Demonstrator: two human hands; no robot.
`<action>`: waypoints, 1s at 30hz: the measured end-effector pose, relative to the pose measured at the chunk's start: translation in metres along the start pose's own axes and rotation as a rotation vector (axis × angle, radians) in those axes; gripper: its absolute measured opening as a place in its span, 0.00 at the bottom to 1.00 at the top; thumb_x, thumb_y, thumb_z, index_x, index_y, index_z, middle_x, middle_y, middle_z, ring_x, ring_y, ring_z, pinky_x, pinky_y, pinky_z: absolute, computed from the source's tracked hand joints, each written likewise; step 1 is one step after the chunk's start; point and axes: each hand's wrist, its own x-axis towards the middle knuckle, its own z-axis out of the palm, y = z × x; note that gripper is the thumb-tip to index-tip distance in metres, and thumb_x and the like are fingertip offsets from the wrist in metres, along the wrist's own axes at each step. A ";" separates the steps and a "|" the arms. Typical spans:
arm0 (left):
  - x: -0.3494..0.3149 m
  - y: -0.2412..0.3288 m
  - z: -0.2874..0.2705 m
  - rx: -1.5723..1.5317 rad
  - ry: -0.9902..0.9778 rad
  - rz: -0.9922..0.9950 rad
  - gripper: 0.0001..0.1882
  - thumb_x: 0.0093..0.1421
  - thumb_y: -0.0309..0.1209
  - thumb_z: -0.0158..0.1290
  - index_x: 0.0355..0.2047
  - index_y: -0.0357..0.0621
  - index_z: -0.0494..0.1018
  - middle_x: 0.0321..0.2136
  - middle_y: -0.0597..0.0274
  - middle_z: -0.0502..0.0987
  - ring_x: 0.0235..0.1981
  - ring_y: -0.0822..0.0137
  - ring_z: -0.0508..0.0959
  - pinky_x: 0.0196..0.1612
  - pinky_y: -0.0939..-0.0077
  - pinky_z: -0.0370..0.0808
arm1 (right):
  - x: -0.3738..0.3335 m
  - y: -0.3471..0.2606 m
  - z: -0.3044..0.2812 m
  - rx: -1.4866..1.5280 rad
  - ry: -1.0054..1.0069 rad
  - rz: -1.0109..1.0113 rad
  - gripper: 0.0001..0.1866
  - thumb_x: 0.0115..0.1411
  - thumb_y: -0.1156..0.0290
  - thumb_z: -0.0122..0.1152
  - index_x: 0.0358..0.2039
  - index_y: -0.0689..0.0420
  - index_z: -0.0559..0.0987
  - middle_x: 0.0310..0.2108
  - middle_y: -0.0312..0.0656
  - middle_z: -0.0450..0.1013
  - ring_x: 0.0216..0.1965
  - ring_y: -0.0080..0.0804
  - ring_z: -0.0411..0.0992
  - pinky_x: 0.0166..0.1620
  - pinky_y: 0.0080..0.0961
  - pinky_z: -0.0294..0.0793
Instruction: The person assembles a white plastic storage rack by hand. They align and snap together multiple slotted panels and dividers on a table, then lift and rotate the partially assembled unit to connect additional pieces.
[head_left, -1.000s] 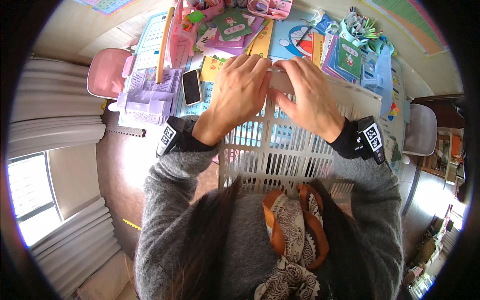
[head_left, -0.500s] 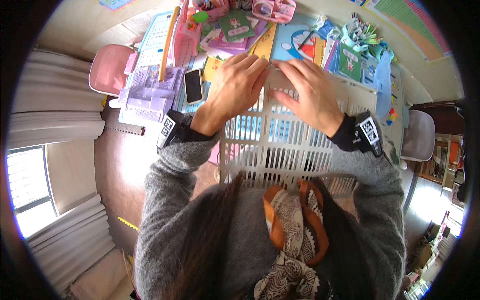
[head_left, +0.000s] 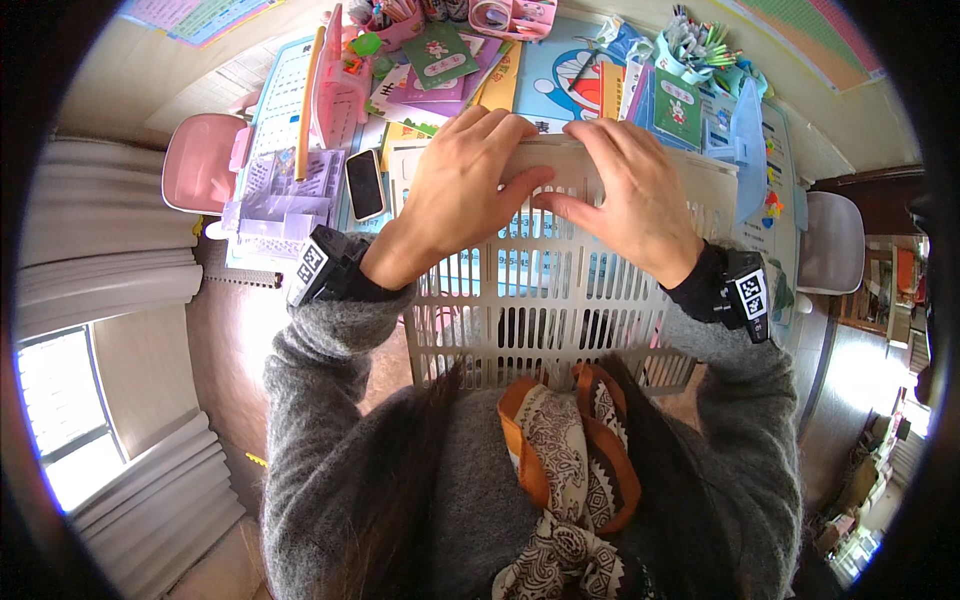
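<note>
A beige plastic panel [head_left: 560, 303] with rows of long slots stands upright before me, its lower part close to my body. My left hand [head_left: 462, 180] grips its top edge left of the middle, fingers curled over the rim and thumb on the near face. Right of the middle, my right hand [head_left: 640, 195] holds the same edge in a like way, its thumb pointing toward the left one. A small gap separates the two hands. The fingertips on the far side are hidden. Whether the panel belongs to a larger basket, I cannot tell.
Behind the panel stretches a table with a phone [head_left: 365, 185], purple sheets [head_left: 285, 200], a green booklet [head_left: 437, 55] and a pen holder [head_left: 685, 62]. A translucent blue piece [head_left: 745, 150] stands at right. A pink chair [head_left: 200, 165] and a grey chair [head_left: 832, 255] flank the table.
The panel's face shows wider and extends farther left. My left thumb has spread out onto the near face. Both hands remain on the top edge; the surroundings have shifted slightly in view.
</note>
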 end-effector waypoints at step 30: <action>-0.053 -0.030 -0.001 -1.205 0.433 -0.442 0.21 0.54 0.23 0.59 0.45 0.39 0.63 0.43 0.60 0.68 0.47 0.71 0.68 0.51 0.76 0.66 | 0.041 -0.027 0.006 0.105 -0.147 -0.218 0.26 0.48 0.61 0.67 0.44 0.64 0.72 0.38 0.45 0.67 0.40 0.40 0.68 0.41 0.32 0.70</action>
